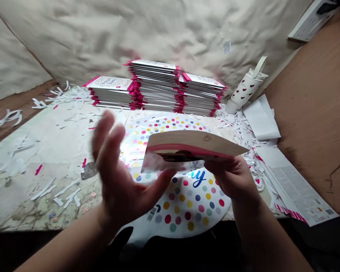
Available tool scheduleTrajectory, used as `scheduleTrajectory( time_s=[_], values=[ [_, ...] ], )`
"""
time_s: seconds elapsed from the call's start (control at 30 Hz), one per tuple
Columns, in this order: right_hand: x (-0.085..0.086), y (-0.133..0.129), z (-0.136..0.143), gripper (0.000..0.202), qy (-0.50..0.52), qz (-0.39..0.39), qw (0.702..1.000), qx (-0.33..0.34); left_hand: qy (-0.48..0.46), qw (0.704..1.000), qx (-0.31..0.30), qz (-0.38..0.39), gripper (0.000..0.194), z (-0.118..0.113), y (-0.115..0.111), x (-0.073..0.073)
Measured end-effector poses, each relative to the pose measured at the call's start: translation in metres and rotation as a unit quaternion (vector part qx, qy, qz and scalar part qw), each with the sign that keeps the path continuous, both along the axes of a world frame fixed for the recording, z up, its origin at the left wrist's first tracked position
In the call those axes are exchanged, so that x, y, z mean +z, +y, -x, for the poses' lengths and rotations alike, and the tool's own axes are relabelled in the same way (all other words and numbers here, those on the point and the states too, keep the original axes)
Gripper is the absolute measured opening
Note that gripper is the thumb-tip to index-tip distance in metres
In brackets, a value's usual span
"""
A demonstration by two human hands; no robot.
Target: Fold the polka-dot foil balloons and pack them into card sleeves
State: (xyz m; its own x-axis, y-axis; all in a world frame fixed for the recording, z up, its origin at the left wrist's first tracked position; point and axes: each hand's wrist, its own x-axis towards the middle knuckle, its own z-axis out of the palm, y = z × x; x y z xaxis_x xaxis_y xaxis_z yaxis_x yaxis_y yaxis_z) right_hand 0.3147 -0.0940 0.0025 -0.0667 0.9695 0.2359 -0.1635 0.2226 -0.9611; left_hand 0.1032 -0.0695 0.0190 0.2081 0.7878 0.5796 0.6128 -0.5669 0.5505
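My right hand [234, 177] grips a flat card packet [187, 148] with a plain brown back and a pink edge, held level above the table. My left hand [116, 177] is open and blurred, fingers spread, with its thumb just under the packet's left end. Beneath both hands lies a shiny round foil balloon [184, 204] printed with coloured dots and blue lettering.
Stacks of pink-edged card packets [158, 88] stand at the back of the table. A white bottle with red hearts [245, 90] leans at the back right. Printed sheets [294, 187] lie on the right. Paper scraps [56, 189] litter the left side.
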Motion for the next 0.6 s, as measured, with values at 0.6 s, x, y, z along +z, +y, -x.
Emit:
scheduleTrajectory(
  time_s=[0.6],
  values=[
    [0.0054, -0.0001, -0.0017, 0.031, 0.002, -0.009, 1.000, -0.006, -0.314, 0.863, -0.198, 0.343, 0.036, -0.0012, -0.0030, -0.0029]
  ],
)
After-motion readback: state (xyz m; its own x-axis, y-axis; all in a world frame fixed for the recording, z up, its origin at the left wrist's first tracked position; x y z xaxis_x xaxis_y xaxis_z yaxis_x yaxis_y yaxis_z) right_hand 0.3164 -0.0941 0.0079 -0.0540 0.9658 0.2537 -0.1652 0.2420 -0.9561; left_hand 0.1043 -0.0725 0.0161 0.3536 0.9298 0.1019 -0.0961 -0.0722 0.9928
